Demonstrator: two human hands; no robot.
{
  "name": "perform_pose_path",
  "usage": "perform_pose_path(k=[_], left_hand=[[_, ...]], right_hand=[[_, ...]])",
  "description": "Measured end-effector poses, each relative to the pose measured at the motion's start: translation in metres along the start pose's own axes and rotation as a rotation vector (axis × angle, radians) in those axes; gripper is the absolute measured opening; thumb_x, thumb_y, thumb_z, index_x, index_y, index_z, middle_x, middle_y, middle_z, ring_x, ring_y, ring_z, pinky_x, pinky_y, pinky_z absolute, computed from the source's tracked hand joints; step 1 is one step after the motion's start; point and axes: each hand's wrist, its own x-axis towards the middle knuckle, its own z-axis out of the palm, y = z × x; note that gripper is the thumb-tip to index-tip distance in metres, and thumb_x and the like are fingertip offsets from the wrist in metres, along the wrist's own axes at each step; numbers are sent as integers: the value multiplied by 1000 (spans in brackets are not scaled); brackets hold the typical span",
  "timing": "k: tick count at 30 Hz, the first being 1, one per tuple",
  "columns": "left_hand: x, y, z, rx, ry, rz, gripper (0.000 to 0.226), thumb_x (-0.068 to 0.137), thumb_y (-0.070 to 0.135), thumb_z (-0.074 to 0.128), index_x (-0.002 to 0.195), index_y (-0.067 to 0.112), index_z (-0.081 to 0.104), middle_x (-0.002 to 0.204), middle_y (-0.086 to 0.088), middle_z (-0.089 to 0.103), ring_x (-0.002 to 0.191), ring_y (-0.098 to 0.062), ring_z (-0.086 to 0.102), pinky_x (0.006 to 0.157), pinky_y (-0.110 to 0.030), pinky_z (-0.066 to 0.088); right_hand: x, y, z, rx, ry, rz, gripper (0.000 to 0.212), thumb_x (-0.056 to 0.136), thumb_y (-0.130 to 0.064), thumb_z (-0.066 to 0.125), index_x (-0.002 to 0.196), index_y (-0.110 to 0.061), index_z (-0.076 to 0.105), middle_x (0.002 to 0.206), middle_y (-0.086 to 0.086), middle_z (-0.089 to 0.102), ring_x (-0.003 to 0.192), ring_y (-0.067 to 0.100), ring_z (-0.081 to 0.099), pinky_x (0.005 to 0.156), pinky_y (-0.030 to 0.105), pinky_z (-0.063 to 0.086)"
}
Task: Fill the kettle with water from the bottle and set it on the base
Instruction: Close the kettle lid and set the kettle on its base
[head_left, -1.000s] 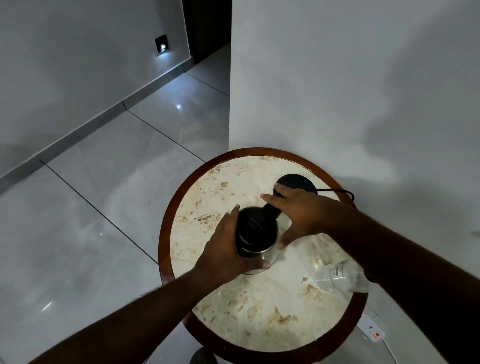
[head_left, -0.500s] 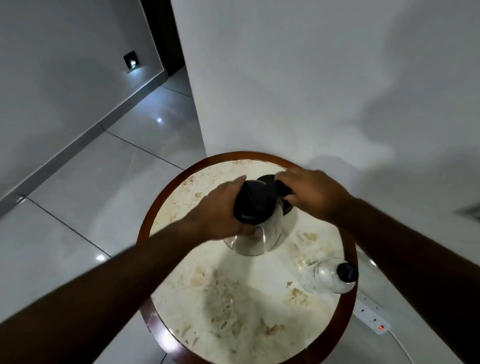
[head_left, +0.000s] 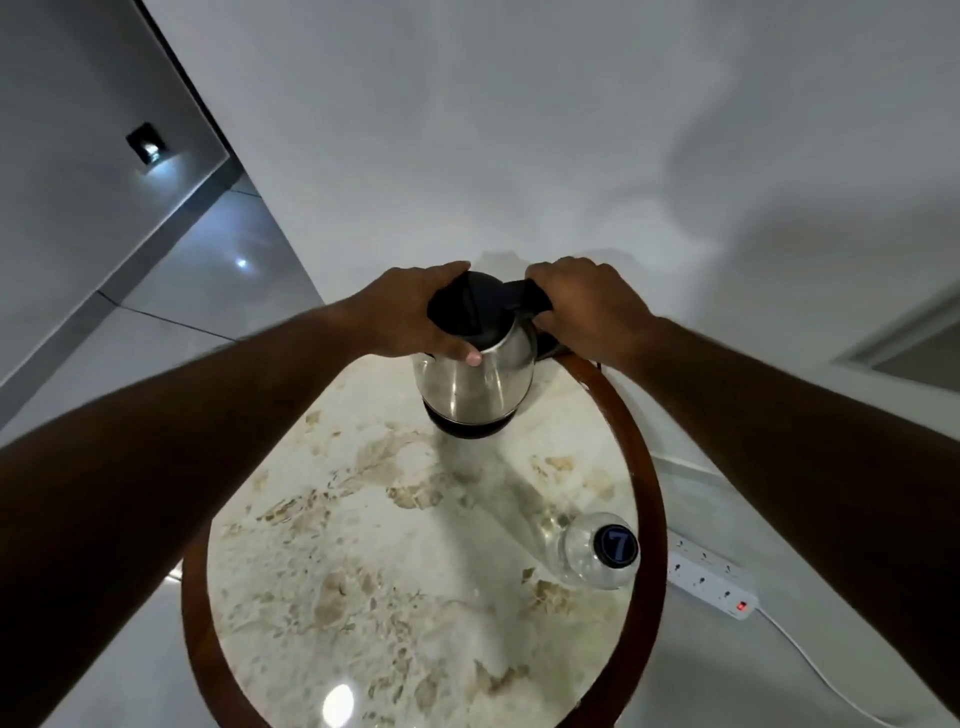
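Steel kettle (head_left: 475, 382), far end of round table (head_left: 647, 467); left hand (head_left: 415, 317) wrapped over black lid, right hand (head_left: 584, 306) closed on handle; capped bottle (head_left: 597, 551) upright, near right rim.

Dim, fisheye-warped view, glare on the table (head_left: 337, 701), perhaps slight blur.

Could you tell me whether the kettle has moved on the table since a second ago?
Yes. The kettle has gone from mid-table to the far edge of the table, away from the capped bottle.
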Motion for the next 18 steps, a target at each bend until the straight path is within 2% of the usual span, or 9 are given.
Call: perform_pose_path(k=[8,11,14,18], left_hand=[[6,-12,-1,-64,-32,-4,112,56,50,89,149,32,29,150,7,44,135,-17,42,98,-23,31],[4,-18,-2,-63,-45,-12,112,55,49,89,149,33,29,150,6,44,132,-19,46,99,-25,33],[1,-23,3,-56,-46,-20,110,60,46,88,150,34,25,152,4,41,136,-21,41,98,-24,30],[1,-24,11,-88,-3,-21,105,69,42,84,152,34,20,154,2,39,140,-20,35,99,-21,26]], right_hand=[[-1,-3,8,29,7,25,18,85,-11,58,104,-9,57,94,14,63,82,33,61,76,45,52],[1,-7,12,25,20,8,18,86,-14,59,103,-10,57,92,13,62,81,34,61,73,44,52],[0,-10,19,29,22,12,21,86,-20,63,104,-10,58,92,13,62,81,33,62,72,41,51],[-7,-2,28,144,63,164,30,84,-29,70,100,-8,57,92,11,65,83,29,62,70,35,47]])
